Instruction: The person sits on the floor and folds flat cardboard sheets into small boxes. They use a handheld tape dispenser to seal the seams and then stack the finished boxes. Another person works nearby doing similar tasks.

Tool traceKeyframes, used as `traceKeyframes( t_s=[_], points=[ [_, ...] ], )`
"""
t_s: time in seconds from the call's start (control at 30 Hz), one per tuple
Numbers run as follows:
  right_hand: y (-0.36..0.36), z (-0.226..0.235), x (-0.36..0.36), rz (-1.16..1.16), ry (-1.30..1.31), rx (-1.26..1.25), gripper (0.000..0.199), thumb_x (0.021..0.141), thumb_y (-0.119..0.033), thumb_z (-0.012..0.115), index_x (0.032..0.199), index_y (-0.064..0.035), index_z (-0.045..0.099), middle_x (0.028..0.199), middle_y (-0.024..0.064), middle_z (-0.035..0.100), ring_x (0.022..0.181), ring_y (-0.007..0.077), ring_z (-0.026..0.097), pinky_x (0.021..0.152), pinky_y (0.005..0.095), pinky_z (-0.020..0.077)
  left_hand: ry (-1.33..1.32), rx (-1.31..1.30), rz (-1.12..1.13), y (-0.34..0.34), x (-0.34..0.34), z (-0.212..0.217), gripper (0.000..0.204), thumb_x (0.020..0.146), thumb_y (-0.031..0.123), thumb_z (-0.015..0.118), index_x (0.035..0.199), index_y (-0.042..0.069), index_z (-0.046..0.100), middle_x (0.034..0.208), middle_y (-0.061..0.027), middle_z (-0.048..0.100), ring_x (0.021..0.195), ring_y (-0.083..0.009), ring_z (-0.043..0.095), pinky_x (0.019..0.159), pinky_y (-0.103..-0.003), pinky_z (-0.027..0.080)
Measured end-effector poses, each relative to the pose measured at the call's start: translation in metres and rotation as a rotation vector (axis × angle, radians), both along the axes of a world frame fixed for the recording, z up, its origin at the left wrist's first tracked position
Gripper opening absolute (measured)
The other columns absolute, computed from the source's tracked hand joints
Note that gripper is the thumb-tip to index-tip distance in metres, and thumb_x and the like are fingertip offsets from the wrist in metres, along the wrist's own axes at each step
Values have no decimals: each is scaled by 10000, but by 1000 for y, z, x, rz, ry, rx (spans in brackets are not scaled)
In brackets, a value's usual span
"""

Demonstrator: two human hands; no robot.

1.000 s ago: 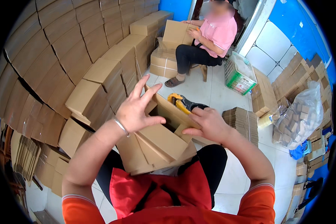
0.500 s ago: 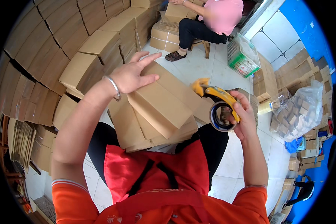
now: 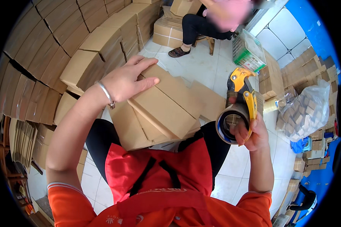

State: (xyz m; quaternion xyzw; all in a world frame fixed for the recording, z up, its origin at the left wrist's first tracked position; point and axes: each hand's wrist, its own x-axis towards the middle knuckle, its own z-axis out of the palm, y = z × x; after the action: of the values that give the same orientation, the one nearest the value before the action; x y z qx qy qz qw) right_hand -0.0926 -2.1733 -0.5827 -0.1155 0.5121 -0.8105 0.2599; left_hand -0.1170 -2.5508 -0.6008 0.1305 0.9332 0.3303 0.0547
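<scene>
A brown cardboard box (image 3: 166,109) rests on my lap, its flaps folded shut. My left hand (image 3: 127,81), with a metal bangle at the wrist, presses flat on the box's top flap at its far left corner. My right hand (image 3: 254,132) grips a yellow tape dispenser (image 3: 240,96) loaded with a roll of brown tape (image 3: 229,121), held up to the right of the box and apart from it. I wear an orange shirt and a red apron (image 3: 159,174).
A tall stack of taped cardboard boxes (image 3: 64,49) rises on my left. Another person sits on a stool (image 3: 210,41) ahead beside more boxes. A green-and-white basket (image 3: 248,53), flat cartons (image 3: 291,75) and a clear bag of small boxes (image 3: 303,109) lie to the right.
My right hand picked up the tape dispenser and raised it beside the box. My left hand settled flat onto the top flap, and the box flaps closed.
</scene>
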Motion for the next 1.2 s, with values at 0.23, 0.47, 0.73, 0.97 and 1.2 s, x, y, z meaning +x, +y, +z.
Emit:
traceKeyframes(
  t_s=[0.23, 0.47, 0.73, 0.97, 1.2],
  points=[
    [-7, 20, -6, -21, 54, 198, 836, 743, -364, 823, 1324, 77, 415, 587, 59, 548, 388, 167, 536, 343, 260, 444, -61, -153, 116, 15, 21, 13, 591, 955, 478, 536, 1396, 106, 413, 1268, -158, 499, 1102, -312, 559, 939, -378, 447],
    [-55, 66, -5, 120, 136, 536, 638, 730, -266, 829, 1209, 31, 531, 719, 39, 589, 436, 118, 562, 355, 253, 468, 118, -31, -48, -4, 2, -21, 552, 968, 408, 546, 1399, 99, 392, 1329, -176, 464, 1185, -325, 515, 995, -370, 428],
    [-83, 59, -6, 206, 166, 704, 502, 785, -147, 791, 1181, 3, 523, 810, 73, 621, 469, 115, 574, 381, 242, 469, 225, 102, 27, -5, 2, -15, 476, 962, 272, 588, 1356, 40, 458, 1254, -172, 558, 1157, -287, 550, 989, -357, 440],
    [-75, 48, -7, 190, 228, 647, 561, 751, -83, 789, 1217, -8, 485, 891, 83, 619, 511, 122, 606, 407, 240, 508, -695, 1100, 208, 27, 21, 31, 428, 905, 297, 695, 1179, -17, 599, 1124, -118, 662, 1025, -187, 638, 919, -339, 515],
    [-82, 52, -7, 241, 287, 702, 595, 737, -56, 780, 1235, -22, 454, 938, 75, 610, 536, 112, 610, 425, 237, 521, -594, 1060, 202, 38, 25, 29, 251, 909, 185, 616, 1082, 9, 659, 1005, -88, 698, 898, -165, 672, 832, -340, 544]
  ],
)
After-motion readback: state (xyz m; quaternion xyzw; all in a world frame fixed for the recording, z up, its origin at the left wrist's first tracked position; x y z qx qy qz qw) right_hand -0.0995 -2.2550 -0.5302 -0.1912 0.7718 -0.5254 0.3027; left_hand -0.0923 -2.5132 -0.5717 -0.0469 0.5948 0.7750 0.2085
